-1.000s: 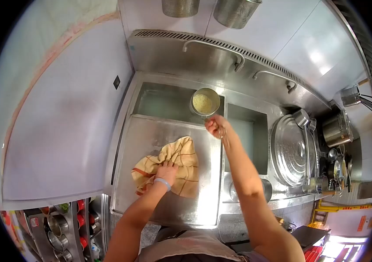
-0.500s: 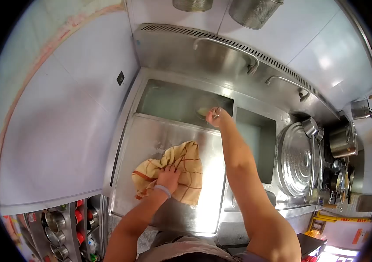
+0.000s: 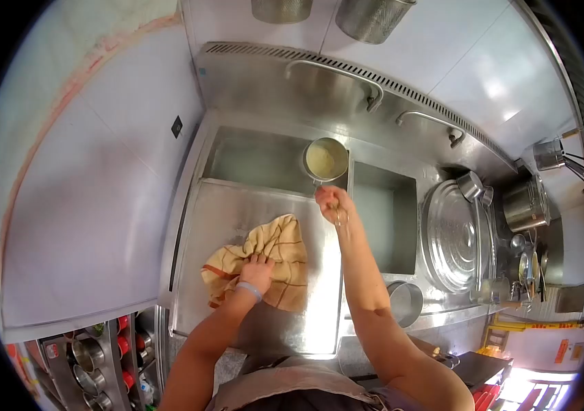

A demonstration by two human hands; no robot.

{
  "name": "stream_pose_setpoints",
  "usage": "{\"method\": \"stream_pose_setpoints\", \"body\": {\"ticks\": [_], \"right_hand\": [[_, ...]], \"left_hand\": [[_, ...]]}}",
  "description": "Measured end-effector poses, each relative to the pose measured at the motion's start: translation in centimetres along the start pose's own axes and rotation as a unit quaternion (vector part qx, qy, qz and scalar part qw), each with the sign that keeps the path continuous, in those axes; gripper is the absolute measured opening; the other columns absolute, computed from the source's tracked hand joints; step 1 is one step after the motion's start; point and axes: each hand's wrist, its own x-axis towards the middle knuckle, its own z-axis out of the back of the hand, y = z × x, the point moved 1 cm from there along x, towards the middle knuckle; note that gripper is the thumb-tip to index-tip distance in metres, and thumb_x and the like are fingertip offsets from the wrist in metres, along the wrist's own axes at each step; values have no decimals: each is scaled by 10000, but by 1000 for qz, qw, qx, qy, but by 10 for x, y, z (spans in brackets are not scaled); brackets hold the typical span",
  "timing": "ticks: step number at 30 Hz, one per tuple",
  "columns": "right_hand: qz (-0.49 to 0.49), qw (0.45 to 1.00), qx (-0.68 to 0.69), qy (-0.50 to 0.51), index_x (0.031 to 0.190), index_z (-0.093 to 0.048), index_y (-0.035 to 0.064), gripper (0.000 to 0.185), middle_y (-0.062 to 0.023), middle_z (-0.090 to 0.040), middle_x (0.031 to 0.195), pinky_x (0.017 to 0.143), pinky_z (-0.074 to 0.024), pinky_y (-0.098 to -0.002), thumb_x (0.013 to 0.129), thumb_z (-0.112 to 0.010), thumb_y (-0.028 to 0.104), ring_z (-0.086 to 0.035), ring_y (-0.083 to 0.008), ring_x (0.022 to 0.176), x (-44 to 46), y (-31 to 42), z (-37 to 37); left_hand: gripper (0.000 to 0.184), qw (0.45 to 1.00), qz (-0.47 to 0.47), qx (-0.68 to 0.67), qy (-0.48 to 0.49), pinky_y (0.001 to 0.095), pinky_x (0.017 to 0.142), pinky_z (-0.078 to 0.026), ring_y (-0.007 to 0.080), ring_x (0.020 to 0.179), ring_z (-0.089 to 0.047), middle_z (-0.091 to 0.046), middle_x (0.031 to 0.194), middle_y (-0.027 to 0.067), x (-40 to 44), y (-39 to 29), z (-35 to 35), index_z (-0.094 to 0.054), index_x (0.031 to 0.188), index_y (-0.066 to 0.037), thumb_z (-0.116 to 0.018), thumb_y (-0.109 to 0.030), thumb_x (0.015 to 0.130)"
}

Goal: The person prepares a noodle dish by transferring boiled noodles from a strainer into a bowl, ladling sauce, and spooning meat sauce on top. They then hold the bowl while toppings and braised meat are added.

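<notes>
My right hand [image 3: 335, 204] is closed around the handle of a round metal ladle [image 3: 326, 159]. Something pale yellow shows in its bowl; whether that is liquid or the bowl's bottom I cannot tell. The ladle hangs over the right end of the long, narrow sink basin [image 3: 251, 154], which has cloudy water in it. My left hand [image 3: 257, 271] lies with fingers spread on a crumpled tan checked towel [image 3: 285, 260]. Under the towel is a flat stainless steel panel [image 3: 230, 205].
Another deep basin [image 3: 384, 212] lies right of the panel, with a round metal pan [image 3: 405, 303] in front. Farther right are a large round lid [image 3: 453, 236] and a tall pot [image 3: 526, 205]. Two faucets [image 3: 333, 66] stick out from the backsplash. Shelves with metal pots [image 3: 88, 353] stand lower left.
My right hand has lifted the ladle out of the basin, so its bowl now shows. My left hand stays on the towel. The whole view has shifted slightly.
</notes>
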Motion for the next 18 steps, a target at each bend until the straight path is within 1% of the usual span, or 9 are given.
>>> {"method": "stream_pose_setpoints", "body": {"ticks": [2,3,6,8,9,11,13,17,18], "right_hand": [[51,966,-197,-161,671,-446,40,135,-49,-444,546,345,-322,-213,794,-428,-12,-411,-117,431,2,-16,-46],[52,971,-105,-210,600,-430,49,209,-48,-431,533,343,-306,-228,805,-408,14,-373,-140,405,-11,-38,-53],[58,977,-6,-207,604,-429,49,217,-40,-438,536,359,-332,-238,819,-402,24,-394,-147,412,-11,-22,-26],[128,946,-292,-55,680,-421,56,152,-16,-418,576,375,-339,-189,781,-455,-53,-393,-96,434,4,-10,-37],[130,945,-297,-45,680,-421,56,152,-16,-418,576,375,-339,-189,781,-455,-53,-393,-96,434,-2,-19,-56],[113,952,-195,-209,672,-390,69,174,-17,-395,557,362,-310,-189,789,-471,-31,-366,-94,420,-45,-55,-94],[149,959,-238,41,747,-411,73,119,-11,-406,591,352,-302,-180,816,-460,-10,-369,-71,435,-16,-4,-56],[103,965,-163,-180,724,-411,81,134,-3,-372,538,358,-319,-174,801,-480,-4,-378,-77,427,-45,-53,-108],[68,980,-96,-164,693,-412,74,148,-12,-379,534,365,-344,-180,798,-483,-3,-385,-90,424,-47,-47,-111]], "left_hand": [[256,999,4,27,-31,421,832,-425,293,1012,-506,-553,1049,121,0,-6,12,-571,990,-86,-531,-99,738],[242,998,6,45,-52,414,824,-429,294,1000,-510,-559,1030,122,-5,-8,11,-575,968,-85,-527,-84,731],[238,997,-11,31,-69,410,817,-429,296,997,-513,-563,1020,124,4,3,-4,-582,966,-86,-537,-97,733],[256,999,9,29,-23,422,825,-420,293,1018,-504,-549,1055,123,-3,-2,0,-576,994,-92,-551,-132,742],[229,996,-14,47,-80,422,812,-422,297,1005,-511,-551,1038,126,-5,0,-4,-572,959,-87,-554,-130,735],[232,994,-19,47,-97,431,819,-418,302,1004,-511,-549,1044,129,-2,3,-13,-569,962,-81,-557,-126,735],[267,999,21,45,-9,439,855,-405,301,1026,-496,-545,1054,127,-4,-7,4,-570,1010,-86,-546,-115,745],[357,998,0,52,-33,442,847,-428,330,1046,-482,-544,1073,158,0,1,-6,-539,1057,-49,-611,-125,716],[334,998,-2,51,-37,432,843,-432,326,1050,-482,-540,1079,159,-2,-1,-1,-540,1038,-50,-609,-125,720]]}}
